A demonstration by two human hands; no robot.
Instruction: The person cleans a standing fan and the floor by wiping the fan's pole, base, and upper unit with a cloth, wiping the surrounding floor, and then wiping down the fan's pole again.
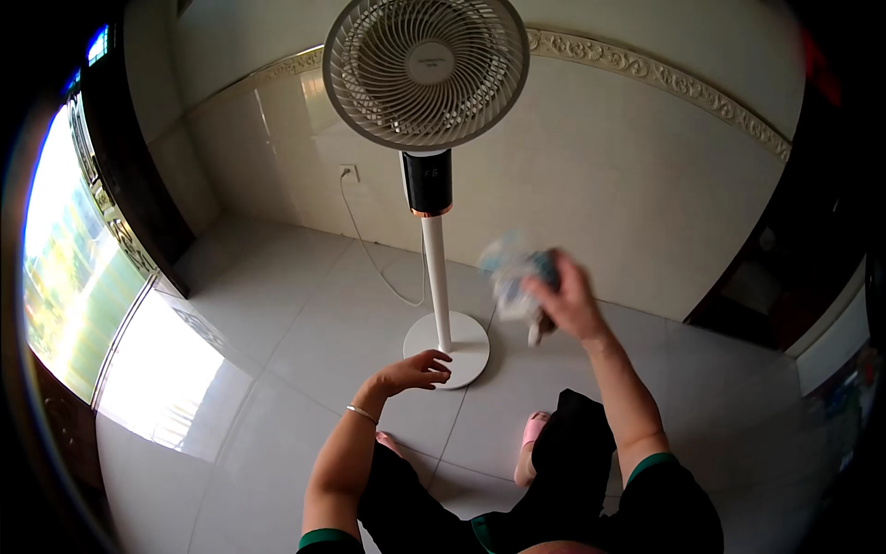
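Observation:
A white pedestal fan [427, 69] stands in front of me, its round grille facing up toward the camera. Below the grille is a black control panel [429, 180] with a lit display, then a white pole [436, 277] and a round base [471, 355]. My right hand [572, 300], raised to the right of the pole, is closed on a crumpled whitish-blue cloth [508, 277], smeared by motion. In front of the base from my viewpoint, my left hand [413, 372] hangs with fingers loosely apart and nothing in them; whether it touches the base I cannot tell.
A power cord [355, 226] runs from a wall socket [348, 173] down to the floor and the fan. Grey tiles [277, 369] cover the floor. Left is a bright doorway [69, 249]; right, dark furniture [766, 268]. My pink slippers [535, 429] are below.

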